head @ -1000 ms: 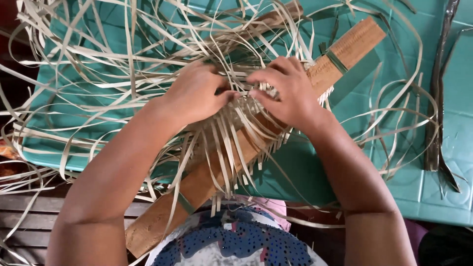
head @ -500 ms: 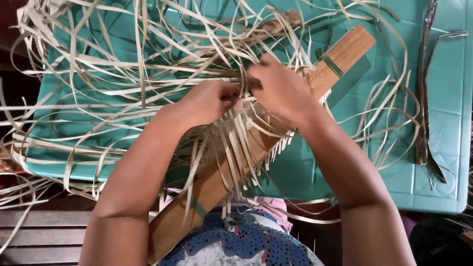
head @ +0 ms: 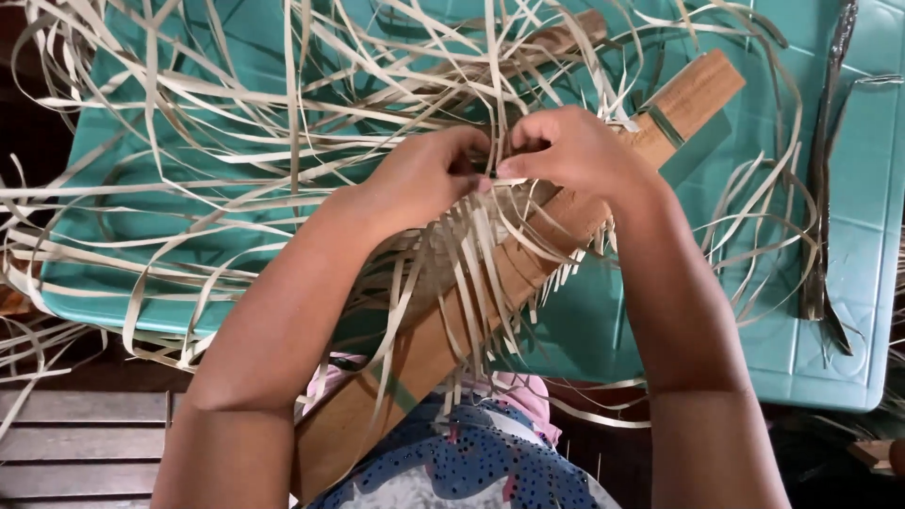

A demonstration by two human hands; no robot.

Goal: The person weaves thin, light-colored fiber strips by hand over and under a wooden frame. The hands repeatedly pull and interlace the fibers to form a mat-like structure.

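Note:
My left hand [head: 424,174] and my right hand [head: 570,151] meet over a narrow woven band of pale straw strips [head: 471,254], fingertips pinching strips where they touch. The band lies along a long wooden board [head: 688,99] that runs diagonally from my lap up to the right. Loose ends of the strips hang down off the board's near side. Many long loose straw strips [head: 236,141] fan out above and to the left of the hands.
Everything lies on a teal plastic table [head: 830,368]. A dark bundle of long thin pieces [head: 820,207] rests along its right side. Wooden slats [head: 85,434] show at lower left. Patterned blue clothing [head: 481,462] covers my lap.
Both hands have shifted up and right along the board, coming closer together. The view has drifted, with the board's far end now nearer the top right.

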